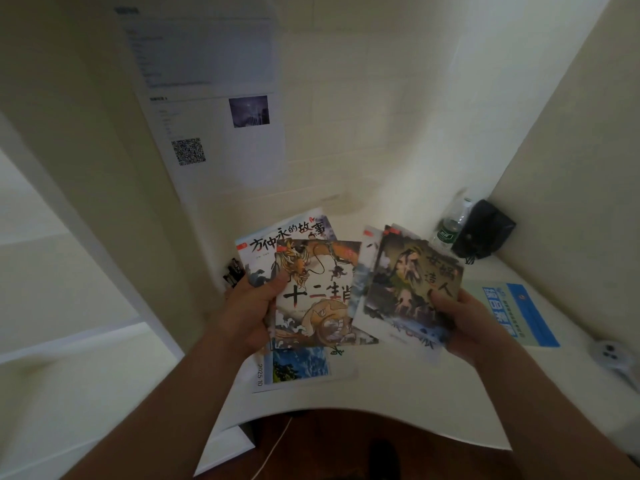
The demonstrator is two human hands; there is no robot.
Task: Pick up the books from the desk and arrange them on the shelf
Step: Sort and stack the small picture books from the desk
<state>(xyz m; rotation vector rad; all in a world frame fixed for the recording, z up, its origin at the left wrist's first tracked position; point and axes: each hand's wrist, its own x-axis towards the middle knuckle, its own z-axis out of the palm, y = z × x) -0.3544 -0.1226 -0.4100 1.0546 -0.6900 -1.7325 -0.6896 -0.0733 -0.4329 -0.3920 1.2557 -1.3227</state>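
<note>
My left hand (251,308) grips two thin picture books above the white desk (398,393): a dragon-cover book (317,299) in front and a pale book with large black characters (287,237) behind it. My right hand (460,323) holds a fanned set of books, with a dark cover showing a long-haired figure (412,282) on top and white-edged ones (363,268) behind. A magazine with a blue sea picture (299,367) lies flat on the desk beneath my left hand. White shelf boards (79,337) stand to the left.
A blue-and-white booklet (519,313) lies on the desk at right. A water bottle (450,223) and a black pouch (485,230) stand in the back right corner. A white game controller (609,355) sits at the right edge. Printed sheets with QR codes (221,133) hang on the wall.
</note>
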